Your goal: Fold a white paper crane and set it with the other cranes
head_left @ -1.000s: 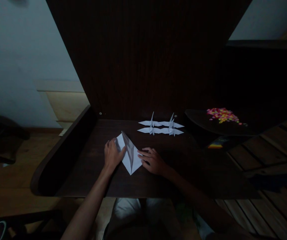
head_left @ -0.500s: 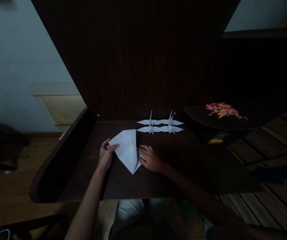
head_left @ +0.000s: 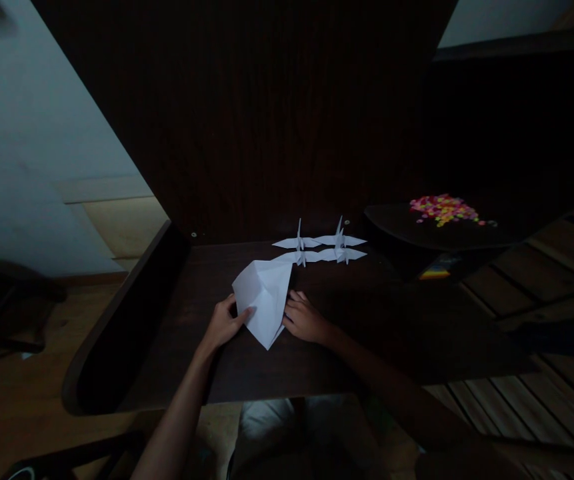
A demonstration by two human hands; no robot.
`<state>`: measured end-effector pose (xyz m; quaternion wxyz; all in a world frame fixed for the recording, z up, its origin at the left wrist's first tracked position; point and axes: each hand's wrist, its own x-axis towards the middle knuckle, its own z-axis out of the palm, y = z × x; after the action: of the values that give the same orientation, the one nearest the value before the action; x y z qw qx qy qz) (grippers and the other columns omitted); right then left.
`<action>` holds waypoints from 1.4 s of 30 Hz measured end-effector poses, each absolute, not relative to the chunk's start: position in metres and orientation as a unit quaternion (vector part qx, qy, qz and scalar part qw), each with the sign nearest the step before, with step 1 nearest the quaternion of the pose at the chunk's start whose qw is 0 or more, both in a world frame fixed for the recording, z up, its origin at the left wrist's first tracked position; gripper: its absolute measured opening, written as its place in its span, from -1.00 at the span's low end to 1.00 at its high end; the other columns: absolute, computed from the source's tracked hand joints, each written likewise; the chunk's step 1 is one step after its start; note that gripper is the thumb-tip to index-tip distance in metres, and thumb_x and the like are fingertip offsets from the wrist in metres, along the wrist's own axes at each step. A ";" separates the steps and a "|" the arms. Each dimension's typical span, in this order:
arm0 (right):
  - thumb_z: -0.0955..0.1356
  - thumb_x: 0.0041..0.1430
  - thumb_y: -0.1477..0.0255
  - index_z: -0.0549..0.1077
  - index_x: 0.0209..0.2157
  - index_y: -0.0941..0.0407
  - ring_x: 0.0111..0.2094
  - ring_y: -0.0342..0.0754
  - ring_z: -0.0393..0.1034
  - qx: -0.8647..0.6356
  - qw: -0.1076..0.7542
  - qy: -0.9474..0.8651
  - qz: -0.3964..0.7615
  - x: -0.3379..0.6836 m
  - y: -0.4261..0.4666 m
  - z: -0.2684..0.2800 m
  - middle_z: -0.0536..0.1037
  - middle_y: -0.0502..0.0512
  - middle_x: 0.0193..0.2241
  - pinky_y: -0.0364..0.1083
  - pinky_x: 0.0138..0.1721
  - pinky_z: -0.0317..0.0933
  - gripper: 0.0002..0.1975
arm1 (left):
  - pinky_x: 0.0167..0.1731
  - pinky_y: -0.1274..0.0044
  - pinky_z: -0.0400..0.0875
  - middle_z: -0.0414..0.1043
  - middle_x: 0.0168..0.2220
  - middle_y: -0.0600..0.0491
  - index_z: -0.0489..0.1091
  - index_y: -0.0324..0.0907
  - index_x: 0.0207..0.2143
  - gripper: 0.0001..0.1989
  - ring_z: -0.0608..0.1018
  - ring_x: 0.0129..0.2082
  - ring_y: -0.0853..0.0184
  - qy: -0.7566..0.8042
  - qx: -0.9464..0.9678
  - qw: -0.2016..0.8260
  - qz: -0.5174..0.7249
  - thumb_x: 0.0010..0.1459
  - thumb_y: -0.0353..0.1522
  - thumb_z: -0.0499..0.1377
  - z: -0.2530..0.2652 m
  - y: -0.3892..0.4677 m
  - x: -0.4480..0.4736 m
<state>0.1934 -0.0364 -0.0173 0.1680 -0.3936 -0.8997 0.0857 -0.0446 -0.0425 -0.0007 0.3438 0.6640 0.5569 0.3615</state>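
Note:
A partly folded sheet of white paper (head_left: 265,293) is between my two hands over the dark desk, its lower corner pointing toward me. My left hand (head_left: 225,321) grips its left edge, thumb on top and fingers underneath. At the right edge, the bent fingers of my right hand (head_left: 307,318) close on the paper, their tips partly hidden behind it. Just beyond the sheet stand several folded white paper cranes (head_left: 339,254) in two rows, wings spread and touching end to end. The sheet's far right corner overlaps the nearest crane's wing in view.
A heap of small pink, red and yellow pieces (head_left: 444,209) lies on a dark rounded shelf (head_left: 391,223) at the right. The desk (head_left: 167,360) has a raised side panel (head_left: 117,320) on the left and a tall dark back panel (head_left: 267,120).
My left hand has moved right, bringing the paper's left edge inward, and the sheet looks narrower and more bent. My right hand stays at the right edge. The camera view has tilted slightly.

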 end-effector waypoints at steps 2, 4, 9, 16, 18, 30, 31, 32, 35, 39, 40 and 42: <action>0.27 0.22 0.44 0.51 -0.26 0.17 -0.05 0.15 0.23 -0.396 0.166 -0.898 0.091 0.193 -0.036 -0.017 0.54 0.21 -0.29 0.09 -0.01 0.06 -0.82 | -0.26 0.41 0.47 0.55 -0.27 -0.06 0.49 -0.28 -0.27 -0.66 0.56 -0.29 0.15 0.562 0.670 0.333 0.352 0.00 -0.19 0.21 -0.004 -0.040 -0.046; 0.28 0.21 0.44 0.51 -0.27 0.18 -0.05 0.14 0.23 -0.399 0.166 -0.897 0.095 0.193 -0.036 -0.017 0.53 0.21 -0.29 0.09 0.00 0.06 -0.82 | -0.28 0.42 0.47 0.54 -0.35 -0.02 0.49 -0.28 -0.32 -0.71 0.55 -0.33 0.19 0.558 0.686 0.329 0.332 0.02 -0.23 0.18 -0.007 -0.038 -0.046; 0.26 0.22 0.45 0.50 -0.22 0.17 0.01 0.14 0.19 -0.393 0.166 -0.897 0.113 0.193 -0.035 -0.017 0.53 0.21 -0.23 0.09 0.03 0.04 -0.80 | -0.17 0.40 0.42 0.50 -0.30 -0.04 0.49 -0.24 -0.34 -0.80 0.51 -0.25 0.20 0.524 0.760 0.256 0.286 0.08 -0.34 0.10 -0.010 -0.034 -0.049; 0.26 0.21 0.47 0.49 -0.18 0.17 0.09 0.17 0.14 -0.391 0.173 -0.892 0.147 0.193 -0.035 -0.014 0.53 0.22 -0.15 0.13 0.06 0.01 -0.79 | 0.03 0.32 0.31 0.46 -0.08 -0.08 0.49 -0.18 -0.35 -0.77 0.43 -0.02 0.14 0.465 0.834 0.194 0.225 0.20 -0.29 0.07 -0.005 -0.042 -0.056; 0.26 0.21 0.49 0.49 -0.22 0.17 0.07 0.16 0.16 -0.392 0.179 -0.886 0.170 0.193 -0.034 -0.013 0.53 0.21 -0.18 0.14 0.05 0.02 -0.81 | 0.06 0.31 0.29 0.42 -0.01 -0.11 0.49 -0.19 -0.28 -0.74 0.40 0.03 0.11 0.475 0.831 0.185 0.220 0.21 -0.23 0.08 -0.005 -0.045 -0.057; 0.32 0.14 0.22 0.50 -0.27 0.15 -0.24 -0.03 0.39 -0.431 0.370 -0.719 0.402 0.189 -0.027 0.009 0.51 0.09 -0.29 -0.11 -0.20 0.23 -0.71 | 0.03 0.27 0.32 0.45 -0.02 -0.17 0.41 -0.26 -0.05 -0.59 0.45 0.01 0.08 0.535 0.773 0.191 0.282 0.12 -0.19 0.15 -0.015 -0.046 -0.046; 0.36 0.08 0.20 0.50 -0.27 0.16 -0.27 -0.02 0.40 -0.454 0.383 -0.701 0.396 0.184 -0.027 0.008 0.53 0.08 -0.31 -0.12 -0.24 0.25 -0.69 | 0.02 0.28 0.33 0.46 -0.03 -0.16 0.41 -0.25 -0.06 -0.59 0.46 0.00 0.09 0.535 0.772 0.192 0.284 0.12 -0.19 0.15 -0.014 -0.046 -0.046; 0.37 0.06 0.20 0.50 -0.27 0.16 -0.31 -0.02 0.42 -0.473 0.394 -0.682 0.394 0.178 -0.026 0.008 0.55 0.08 -0.34 -0.13 -0.29 0.26 -0.68 | 0.02 0.29 0.34 0.46 -0.03 -0.16 0.42 -0.25 -0.07 -0.59 0.47 -0.01 0.09 0.535 0.771 0.193 0.286 0.12 -0.18 0.16 -0.014 -0.046 -0.046; 0.30 0.12 0.24 0.52 -0.35 0.19 -0.42 -0.02 0.44 -0.518 0.428 -0.634 0.382 0.167 -0.022 0.006 0.58 0.08 -0.42 -0.14 -0.41 0.24 -0.70 | 0.00 0.31 0.36 0.47 -0.04 -0.15 0.43 -0.25 -0.08 -0.60 0.48 -0.03 0.10 0.540 0.767 0.190 0.292 0.10 -0.18 0.18 -0.013 -0.046 -0.047; 0.28 0.12 0.28 0.53 -0.46 0.20 -0.48 -0.01 0.43 -0.560 0.438 -0.629 0.315 0.167 -0.018 0.005 0.57 0.07 -0.51 -0.15 -0.48 0.20 -0.70 | -0.02 0.33 0.39 0.50 -0.07 -0.13 0.45 -0.25 -0.13 -0.64 0.50 -0.04 0.11 0.534 0.768 0.186 0.299 0.10 -0.20 0.19 -0.012 -0.047 -0.046; 0.28 0.11 0.30 0.53 -0.46 0.20 -0.48 -0.02 0.42 -0.563 0.440 -0.632 0.301 0.169 -0.018 0.005 0.57 0.06 -0.51 -0.16 -0.48 0.20 -0.71 | -0.03 0.34 0.39 0.50 -0.08 -0.13 0.46 -0.24 -0.13 -0.65 0.50 -0.05 0.11 0.532 0.769 0.185 0.302 0.10 -0.21 0.19 -0.011 -0.047 -0.046; 0.28 0.10 0.33 0.53 -0.45 0.19 -0.48 -0.04 0.41 -0.570 0.448 -0.630 0.279 0.172 -0.018 0.003 0.57 0.06 -0.50 -0.17 -0.47 0.19 -0.74 | -0.03 0.35 0.40 0.50 -0.08 -0.12 0.46 -0.23 -0.13 -0.66 0.51 -0.05 0.12 0.528 0.771 0.182 0.307 0.09 -0.22 0.19 -0.010 -0.048 -0.044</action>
<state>0.1722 -0.0178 0.0030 0.4476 -0.5701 -0.6298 0.2792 -0.0444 -0.0477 -0.0096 0.1825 0.7707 0.5277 0.3071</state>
